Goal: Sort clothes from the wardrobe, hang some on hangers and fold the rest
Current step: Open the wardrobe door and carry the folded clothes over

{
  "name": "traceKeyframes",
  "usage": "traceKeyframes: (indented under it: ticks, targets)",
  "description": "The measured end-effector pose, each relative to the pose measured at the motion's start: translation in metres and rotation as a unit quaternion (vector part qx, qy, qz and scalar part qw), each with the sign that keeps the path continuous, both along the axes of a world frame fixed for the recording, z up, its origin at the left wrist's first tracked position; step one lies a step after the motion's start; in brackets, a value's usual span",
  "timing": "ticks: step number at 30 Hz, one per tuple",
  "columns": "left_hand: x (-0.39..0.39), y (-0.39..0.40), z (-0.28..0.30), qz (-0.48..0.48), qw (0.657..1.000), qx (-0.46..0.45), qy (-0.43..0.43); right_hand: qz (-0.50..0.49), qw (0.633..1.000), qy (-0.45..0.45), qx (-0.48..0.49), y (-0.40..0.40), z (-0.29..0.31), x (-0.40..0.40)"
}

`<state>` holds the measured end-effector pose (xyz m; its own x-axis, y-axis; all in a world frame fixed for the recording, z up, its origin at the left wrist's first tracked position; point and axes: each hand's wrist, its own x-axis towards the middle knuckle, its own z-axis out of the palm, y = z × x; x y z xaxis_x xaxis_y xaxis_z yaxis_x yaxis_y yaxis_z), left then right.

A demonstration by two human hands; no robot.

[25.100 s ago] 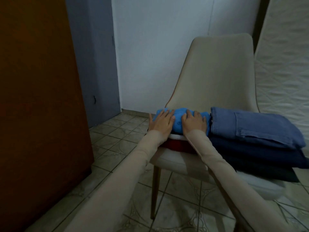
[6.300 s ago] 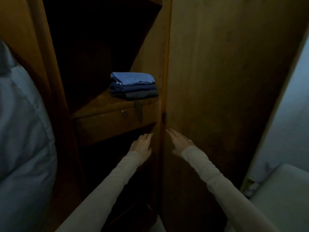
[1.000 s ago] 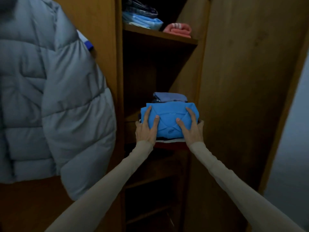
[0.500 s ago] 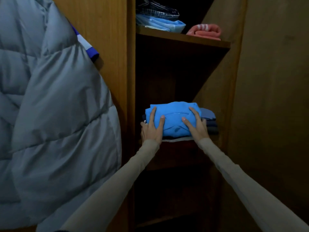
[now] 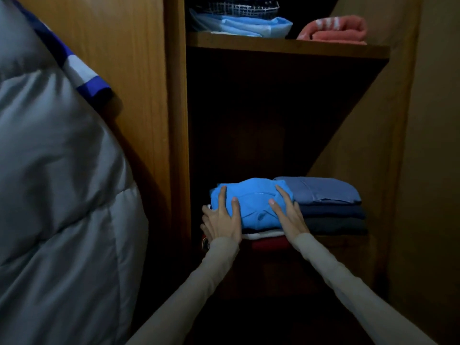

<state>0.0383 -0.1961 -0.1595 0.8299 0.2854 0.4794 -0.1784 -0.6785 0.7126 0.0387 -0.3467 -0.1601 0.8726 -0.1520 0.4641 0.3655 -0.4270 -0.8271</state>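
A stack of folded tops, bright blue shirt (image 5: 256,207) uppermost with white and red pieces under it, lies on the middle wardrobe shelf (image 5: 348,241). My left hand (image 5: 222,220) grips the stack's left edge, thumb and forefinger on top, the other fingers wrapped down its side. My right hand (image 5: 286,214) rests on the blue shirt's right part with straight fingers. Right beside it, touching, stands a pile of folded jeans (image 5: 328,205) in light and dark blue.
A grey puffer jacket (image 5: 57,195) hangs at the left, close to my left arm. The upper shelf (image 5: 286,46) holds light blue folded items (image 5: 246,23) and a pink towel (image 5: 333,29). The open wardrobe door (image 5: 435,170) stands at the right. Below the shelf it is dark.
The stack has moved deeper onto the shelf and now sits left of the jeans pile. Both hands stayed on it, and the view has come closer.
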Motion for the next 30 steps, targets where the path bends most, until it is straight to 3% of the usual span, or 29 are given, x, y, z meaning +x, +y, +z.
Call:
traceKeyframes:
  ticks: [4, 7, 10, 14, 19, 30]
  targets:
    - [0.008, -0.003, -0.005, 0.031, 0.998, 0.041, -0.042, -0.133, 0.984, -0.037, -0.113, 0.006, -0.005, 0.005]
    - [0.013, -0.001, -0.017, 0.032, 0.979, 0.127, -0.155, -0.263, 0.926, -0.102, -0.251, 0.011, -0.009, 0.005]
    - [0.017, 0.004, -0.023, 0.036, 0.951, 0.225, -0.207, -0.300, 0.891, -0.184, -0.288, 0.012, -0.015, 0.011]
    - [0.016, 0.004, -0.027, 0.054, 0.919, 0.317, -0.229, -0.252, 0.857, -0.291, -0.342, 0.012, -0.028, 0.017]
    - [0.019, 0.004, -0.022, 0.063, 0.903, 0.347, -0.245, -0.208, 0.850, -0.335, -0.349, 0.013, -0.028, 0.028]
    - [0.046, -0.003, -0.004, 0.032, 0.923, 0.363, -0.121, -0.168, 0.867, -0.213, -0.419, 0.015, -0.010, 0.063]
